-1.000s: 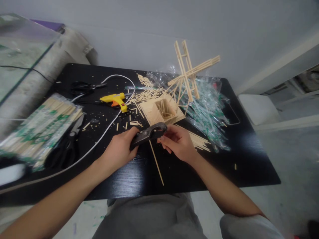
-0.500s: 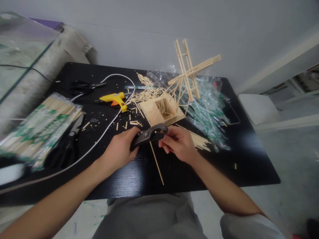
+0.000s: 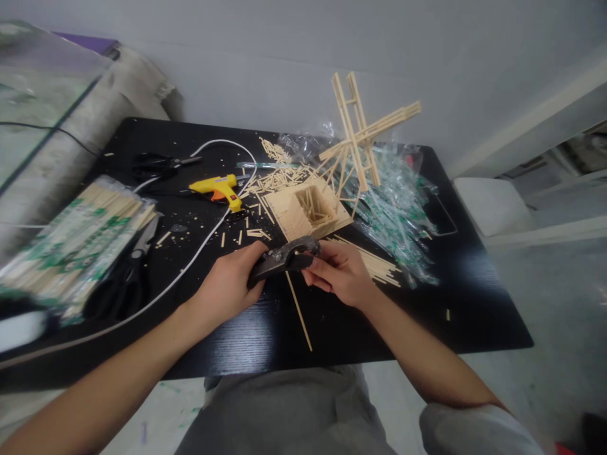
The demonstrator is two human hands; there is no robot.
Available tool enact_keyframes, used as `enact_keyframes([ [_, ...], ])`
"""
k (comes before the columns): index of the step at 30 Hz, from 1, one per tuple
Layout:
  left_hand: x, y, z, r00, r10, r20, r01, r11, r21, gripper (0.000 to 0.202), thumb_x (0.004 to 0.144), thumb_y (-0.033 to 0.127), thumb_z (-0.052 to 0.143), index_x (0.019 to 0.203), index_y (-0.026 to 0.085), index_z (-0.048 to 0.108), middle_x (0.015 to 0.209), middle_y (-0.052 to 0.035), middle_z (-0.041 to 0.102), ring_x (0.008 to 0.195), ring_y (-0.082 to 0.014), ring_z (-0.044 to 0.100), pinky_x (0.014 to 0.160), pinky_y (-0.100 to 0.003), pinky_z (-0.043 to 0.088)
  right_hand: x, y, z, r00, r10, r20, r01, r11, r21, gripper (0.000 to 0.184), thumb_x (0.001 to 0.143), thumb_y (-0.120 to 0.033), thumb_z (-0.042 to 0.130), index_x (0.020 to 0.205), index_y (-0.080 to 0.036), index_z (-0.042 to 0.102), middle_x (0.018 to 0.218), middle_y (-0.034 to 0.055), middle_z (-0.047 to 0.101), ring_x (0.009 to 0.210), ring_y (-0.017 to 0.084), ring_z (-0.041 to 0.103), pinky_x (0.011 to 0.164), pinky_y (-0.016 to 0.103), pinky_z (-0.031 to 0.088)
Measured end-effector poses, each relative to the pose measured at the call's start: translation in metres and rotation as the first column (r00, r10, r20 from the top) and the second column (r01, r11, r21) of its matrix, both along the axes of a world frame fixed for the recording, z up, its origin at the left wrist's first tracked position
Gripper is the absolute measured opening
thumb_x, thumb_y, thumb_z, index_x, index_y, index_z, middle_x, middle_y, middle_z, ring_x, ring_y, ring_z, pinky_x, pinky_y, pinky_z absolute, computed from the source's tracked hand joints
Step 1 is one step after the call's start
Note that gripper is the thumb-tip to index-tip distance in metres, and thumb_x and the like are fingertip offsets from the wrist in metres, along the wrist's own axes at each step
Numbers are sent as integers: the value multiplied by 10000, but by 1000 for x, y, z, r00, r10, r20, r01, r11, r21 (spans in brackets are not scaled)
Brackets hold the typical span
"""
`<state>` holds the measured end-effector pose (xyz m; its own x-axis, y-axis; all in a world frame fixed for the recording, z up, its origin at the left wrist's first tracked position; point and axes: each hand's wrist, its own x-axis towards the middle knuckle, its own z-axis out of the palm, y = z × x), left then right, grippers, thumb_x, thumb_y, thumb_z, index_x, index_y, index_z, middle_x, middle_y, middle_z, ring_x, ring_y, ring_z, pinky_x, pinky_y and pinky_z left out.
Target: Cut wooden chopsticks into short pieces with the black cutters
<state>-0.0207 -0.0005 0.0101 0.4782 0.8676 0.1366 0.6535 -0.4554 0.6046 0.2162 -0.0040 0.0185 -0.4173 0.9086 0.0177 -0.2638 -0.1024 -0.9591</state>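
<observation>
My left hand (image 3: 232, 278) is closed around the handles of dark pruning shears (image 3: 283, 258), its hooked jaw pointing right. At the jaw end, my right hand (image 3: 344, 272) has its fingers pinched together; what lies between them is mostly hidden. A small pale bit shows by the jaws. Below the shears a single thin wooden stick (image 3: 300, 313) lies on the black table (image 3: 403, 335). Just beyond both hands stands a wooden stick model, with a square hollow base (image 3: 289, 212) and a crossed-blade frame (image 3: 353, 139).
A yellow glue gun (image 3: 218, 188) with a white cord (image 3: 203, 243) rests left of the model. Two scissors (image 3: 126, 278) (image 3: 161, 163) and packed sticks (image 3: 71, 240) are farther left. Cut pieces (image 3: 279, 180), loose sticks (image 3: 379, 265) and crumpled plastic wrappers (image 3: 398, 202) surround the base.
Almost nothing differs. My right fingers have shifted very slightly at the jaw end; the shears stay in my left hand.
</observation>
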Motion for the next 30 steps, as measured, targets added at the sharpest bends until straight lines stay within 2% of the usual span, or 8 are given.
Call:
enact_keyframes([
  [7, 0, 0, 1, 1000, -10, -1, 10, 1000, -24, 207, 804, 117, 528, 985, 216, 539, 856, -17, 675, 737, -179, 663, 688, -263, 488, 1, 0, 3, 997, 61, -38, -64, 994, -90, 316, 917, -396, 765, 768, -147, 639, 624, -25, 602, 419, 32, 384, 370, 182, 228],
  [15, 0, -2, 5, 999, -18, -31, 18, 1000, -6, 144, 815, 111, 510, 889, 228, 471, 737, 11, 595, 610, -158, 591, 593, -249, 435, 2, 1, -1, 991, 81, -110, -97, 984, -149, 251, 924, -365, 756, 838, -141, 683, 625, -32, 595, 411, 25, 357, 365, 172, 201],
  [21, -1, 1, 6, 998, -33, -45, 33, 999, -3, 168, 813, 113, 510, 943, 219, 508, 786, -7, 635, 660, -173, 617, 634, -265, 463, 2, 2, 2, 994, 86, -64, -94, 987, -130, 284, 912, -376, 765, 795, -143, 656, 624, -27, 604, 414, 32, 384, 365, 176, 214],
  [30, -2, 3, 7, 996, -71, -45, 70, 997, -20, 235, 802, 113, 511, 1016, 199, 557, 884, -41, 679, 790, -203, 669, 710, -299, 503, 5, 3, -1, 989, 140, -55, -145, 984, -104, 260, 944, -371, 732, 847, -134, 684, 639, -17, 621, 427, 34, 383, 380, 182, 211],
])
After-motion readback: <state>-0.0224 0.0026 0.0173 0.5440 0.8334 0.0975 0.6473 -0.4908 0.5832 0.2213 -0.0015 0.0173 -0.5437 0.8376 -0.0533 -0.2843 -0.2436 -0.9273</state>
